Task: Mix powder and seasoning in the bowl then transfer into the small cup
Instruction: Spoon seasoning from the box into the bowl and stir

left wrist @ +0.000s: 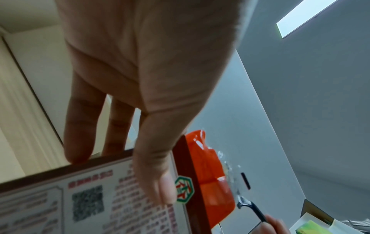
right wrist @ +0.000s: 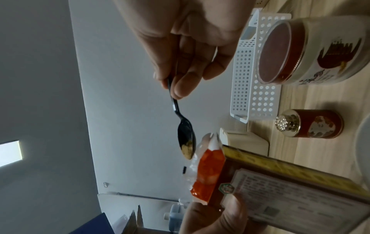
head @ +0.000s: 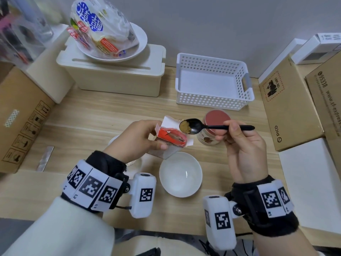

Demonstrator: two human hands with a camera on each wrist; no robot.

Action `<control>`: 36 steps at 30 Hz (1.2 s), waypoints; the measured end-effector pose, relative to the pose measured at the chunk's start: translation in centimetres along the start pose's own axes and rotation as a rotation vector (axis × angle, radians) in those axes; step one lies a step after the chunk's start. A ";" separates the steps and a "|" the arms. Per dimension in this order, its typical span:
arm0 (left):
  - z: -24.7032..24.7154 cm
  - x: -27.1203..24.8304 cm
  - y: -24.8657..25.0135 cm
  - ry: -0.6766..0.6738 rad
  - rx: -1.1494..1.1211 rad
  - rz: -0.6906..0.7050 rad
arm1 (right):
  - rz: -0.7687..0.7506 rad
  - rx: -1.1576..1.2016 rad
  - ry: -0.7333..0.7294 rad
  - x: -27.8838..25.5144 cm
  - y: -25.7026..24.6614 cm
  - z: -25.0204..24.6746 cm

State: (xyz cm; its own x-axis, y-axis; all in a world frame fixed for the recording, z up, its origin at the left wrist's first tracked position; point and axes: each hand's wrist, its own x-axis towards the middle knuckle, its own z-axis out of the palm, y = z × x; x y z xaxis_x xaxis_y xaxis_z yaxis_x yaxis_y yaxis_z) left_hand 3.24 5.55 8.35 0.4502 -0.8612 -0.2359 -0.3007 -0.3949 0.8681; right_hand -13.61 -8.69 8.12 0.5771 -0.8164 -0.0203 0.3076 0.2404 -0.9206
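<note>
Behind hands gripping seasoning box (head: 170, 140) and spoon (head: 201, 126): jar (head: 215, 126), white basket (head: 212, 84).

Small cup (head: 135, 164) mostly behind left wrist

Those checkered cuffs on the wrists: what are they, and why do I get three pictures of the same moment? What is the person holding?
No robot here: a person works with bare hands. The patterned cuffs carry small cameras, one per wrist, and a third camera sits on the head. The head view looks down at the table; the other two look along each hand.

The left hand holds a printed box with an orange packet sticking out of its open end. The right hand pinches a black spoon carrying a little brownish powder.

On the table stand an empty white bowl, a jar with a red lid, a small shaker and a white basket.
</note>
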 end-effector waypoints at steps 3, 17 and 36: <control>0.0 0.2 -0.3 -0.001 -0.002 -0.006 | 0.014 0.016 -0.001 0.2 0.2 -0.2; -0.2 1.2 -2.1 0.338 -0.113 -0.041 | 0.004 -0.745 -0.383 -3.1 5.8 -5.1; -2.4 8.7 -4.5 0.340 -0.001 -0.178 | -0.033 -0.853 -0.453 -2.3 5.8 -5.1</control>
State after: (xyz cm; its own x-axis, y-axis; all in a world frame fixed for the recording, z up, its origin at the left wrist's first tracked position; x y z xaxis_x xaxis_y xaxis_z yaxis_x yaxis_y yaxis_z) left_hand 10.55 0.60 3.49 0.7487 -0.6237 -0.2248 -0.1919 -0.5285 0.8270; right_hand -17.07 -8.08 0.86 0.8701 -0.4929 -0.0013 -0.2209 -0.3875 -0.8950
